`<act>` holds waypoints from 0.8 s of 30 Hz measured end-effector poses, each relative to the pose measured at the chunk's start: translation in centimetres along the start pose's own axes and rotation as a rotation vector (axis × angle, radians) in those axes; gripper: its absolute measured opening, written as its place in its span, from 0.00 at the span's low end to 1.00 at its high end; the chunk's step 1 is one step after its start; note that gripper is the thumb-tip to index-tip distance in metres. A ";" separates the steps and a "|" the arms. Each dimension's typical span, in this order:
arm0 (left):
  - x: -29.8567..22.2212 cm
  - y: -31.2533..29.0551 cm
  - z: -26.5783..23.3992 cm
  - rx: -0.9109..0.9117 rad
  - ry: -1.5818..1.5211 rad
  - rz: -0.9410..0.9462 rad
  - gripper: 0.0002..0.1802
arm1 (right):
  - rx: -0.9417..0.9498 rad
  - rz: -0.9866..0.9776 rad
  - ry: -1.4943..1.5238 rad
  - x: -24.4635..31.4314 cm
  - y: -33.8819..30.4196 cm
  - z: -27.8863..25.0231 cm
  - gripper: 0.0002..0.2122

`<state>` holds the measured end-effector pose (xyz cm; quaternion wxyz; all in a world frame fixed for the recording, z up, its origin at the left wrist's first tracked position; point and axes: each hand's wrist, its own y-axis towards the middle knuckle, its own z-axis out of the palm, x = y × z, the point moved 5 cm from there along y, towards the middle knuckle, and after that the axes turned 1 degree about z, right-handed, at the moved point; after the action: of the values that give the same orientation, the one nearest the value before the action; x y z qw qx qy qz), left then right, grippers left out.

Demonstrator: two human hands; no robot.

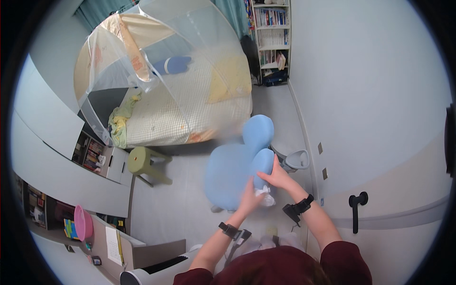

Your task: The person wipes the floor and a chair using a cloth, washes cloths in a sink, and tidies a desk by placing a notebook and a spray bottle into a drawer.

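A light blue chair stands in front of me, with a broad seat (228,175) and a two-lobed backrest (259,130). My right hand (276,175) grips the edge of the nearer backrest lobe (264,164), thumb on its face. Just below that lobe, my left hand (250,197) is closed around a crumpled white tissue or cloth (267,196), part of which sticks out to the right. The left fingers are partly hidden and slightly blurred. Both wrists wear black straps with small devices.
An olive stool (139,160) stands left of the chair. Beyond is a bed (161,118) under a net tent. A grey step-like object (298,160) sits by the right wall, near a black door handle (356,209). A desk (102,232) and pink basin (83,223) are lower left.
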<state>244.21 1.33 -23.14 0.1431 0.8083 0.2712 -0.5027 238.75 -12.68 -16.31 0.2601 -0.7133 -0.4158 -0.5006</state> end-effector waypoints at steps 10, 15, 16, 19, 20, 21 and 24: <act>-3.9 7.0 7.6 0.051 -0.101 0.192 0.41 | -0.180 0.169 -0.005 -7.4 3.0 -9.8 0.45; -2.5 6.4 4.6 0.008 -0.119 0.094 0.38 | -0.165 0.122 0.008 -9.2 5.6 -12.5 0.44; -2.0 5.7 3.2 -0.021 -0.087 0.069 0.34 | -0.173 0.123 0.009 -9.6 6.0 -12.9 0.44; -1.2 3.4 -2.7 -0.100 -0.116 -0.024 0.27 | -0.252 0.119 -0.070 -11.2 7.2 -13.9 0.42; -0.5 2.5 -4.5 -0.103 -0.170 -0.079 0.24 | -0.273 0.119 -0.148 -11.7 7.4 -14.3 0.41; 1.5 1.7 -6.1 -0.151 -0.177 -0.086 0.24 | -0.257 0.106 -0.177 -13.0 7.9 -15.2 0.41; 6.3 -1.9 -12.5 -0.262 -0.272 -0.126 0.20 | -0.309 0.209 -0.261 -12.5 7.0 -15.3 0.39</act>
<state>254.43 11.02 -22.98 0.2506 0.6888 0.3627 -0.5755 235.19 -32.55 -22.08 0.1423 -0.8426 -0.2882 -0.4321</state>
